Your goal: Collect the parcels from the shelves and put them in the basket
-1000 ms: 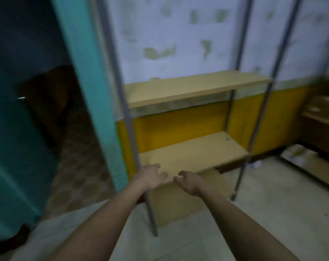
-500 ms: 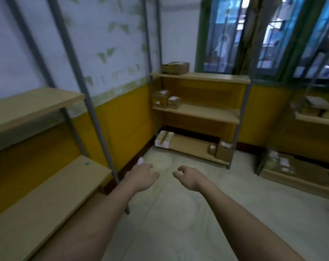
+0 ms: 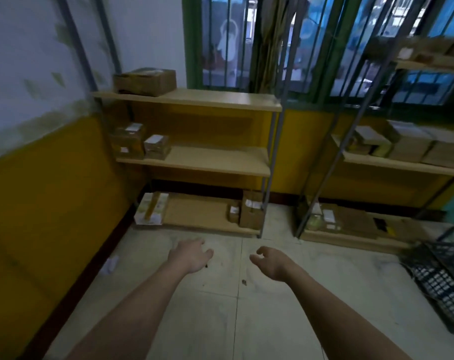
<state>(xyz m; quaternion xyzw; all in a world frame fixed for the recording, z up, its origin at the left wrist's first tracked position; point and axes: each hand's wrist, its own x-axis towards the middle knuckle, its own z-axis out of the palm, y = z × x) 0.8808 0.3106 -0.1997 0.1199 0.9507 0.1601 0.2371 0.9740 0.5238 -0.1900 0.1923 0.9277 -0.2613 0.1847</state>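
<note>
A wooden shelf unit stands ahead against the yellow wall. A brown parcel lies on its top board, two taped parcels sit on the middle board, and a white box and brown boxes rest on the bottom board. A second shelf unit at the right carries several more parcels. A dark mesh basket stands on the floor at the far right. My left hand and my right hand reach forward over the floor, both empty with fingers apart.
A crumpled white scrap lies on the floor by the left wall. Barred windows fill the wall behind the shelves. Pale floor tiles stretch between me and the shelves.
The view has swung right, from an empty shelf unit by a teal door frame to the corner shelves with parcels. The basket has come into sight. Both hands stay out in front, empty.
</note>
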